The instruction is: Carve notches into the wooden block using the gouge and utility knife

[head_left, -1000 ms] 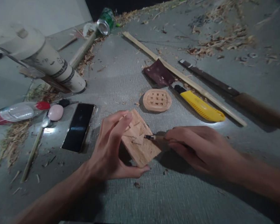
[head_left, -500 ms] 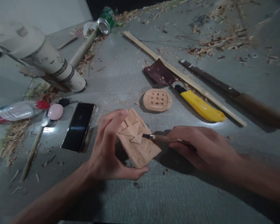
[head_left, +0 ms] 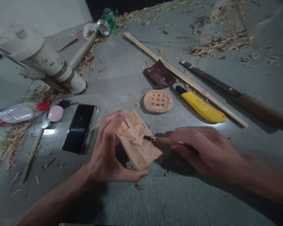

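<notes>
My left hand point(head_left: 110, 150) grips a small rectangular wood block point(head_left: 146, 150) by its edges, fingers along the far left side and thumb at the near end. A raised star-like shape is carved on the block's upper face. In my right hand point(head_left: 198, 147) is a wood chisel point(head_left: 160, 139) with a short flat blade and wooden handle. Its blade tip rests at the right edge of the carved shape. Just beyond the block lies an oval wooden piece point(head_left: 158, 101) with rows of small square holes.
To the right lie a yellow utility knife point(head_left: 202, 106), maroon sandpaper point(head_left: 159, 73), a long wooden strip point(head_left: 188, 80) and a wooden-handled saw or blade point(head_left: 238, 93). At left are a phone point(head_left: 79, 128), a white tumbler point(head_left: 54, 62) and a plastic bottle point(head_left: 16, 112). A green can point(head_left: 106, 22) lies behind.
The view has shifted very slightly. Both hands, the block and the chisel hold nearly the same positions.
</notes>
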A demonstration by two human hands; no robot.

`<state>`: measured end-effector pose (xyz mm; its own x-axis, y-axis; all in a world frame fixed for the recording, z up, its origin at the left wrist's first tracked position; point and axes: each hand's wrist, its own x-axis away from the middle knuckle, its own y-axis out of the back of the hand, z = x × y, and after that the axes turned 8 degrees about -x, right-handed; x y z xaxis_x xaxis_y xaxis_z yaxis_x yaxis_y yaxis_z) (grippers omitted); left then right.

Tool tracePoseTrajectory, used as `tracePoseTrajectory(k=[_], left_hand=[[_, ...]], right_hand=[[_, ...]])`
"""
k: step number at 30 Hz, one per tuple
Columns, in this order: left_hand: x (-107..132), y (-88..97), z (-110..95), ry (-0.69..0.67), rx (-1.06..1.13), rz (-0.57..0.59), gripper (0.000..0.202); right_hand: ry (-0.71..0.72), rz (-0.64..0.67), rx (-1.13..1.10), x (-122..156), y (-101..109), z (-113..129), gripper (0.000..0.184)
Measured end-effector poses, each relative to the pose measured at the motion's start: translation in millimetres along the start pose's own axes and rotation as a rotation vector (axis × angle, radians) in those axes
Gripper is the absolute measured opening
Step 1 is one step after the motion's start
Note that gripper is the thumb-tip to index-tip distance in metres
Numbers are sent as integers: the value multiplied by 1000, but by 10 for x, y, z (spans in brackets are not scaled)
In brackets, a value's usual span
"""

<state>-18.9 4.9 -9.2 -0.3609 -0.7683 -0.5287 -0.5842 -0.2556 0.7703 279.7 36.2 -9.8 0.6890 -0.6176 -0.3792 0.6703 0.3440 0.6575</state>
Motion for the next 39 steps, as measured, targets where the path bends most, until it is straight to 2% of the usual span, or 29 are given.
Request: tracePoseTrajectory(k=[4,10,24,39], left_hand=[[19,4,-14,39,7,25,127],[12,-5,9,-22,7,12,134],[40,-17,26,-28,-10,5,134],[45,-20,8,26,7,20,131]], right_hand=[[5,11,-4,-21,19,8,11],[18,-4,9,-27,26,14,11],[20,-29,32,-50,20,34,12],[28,-23,100,-25,21,19,8]])
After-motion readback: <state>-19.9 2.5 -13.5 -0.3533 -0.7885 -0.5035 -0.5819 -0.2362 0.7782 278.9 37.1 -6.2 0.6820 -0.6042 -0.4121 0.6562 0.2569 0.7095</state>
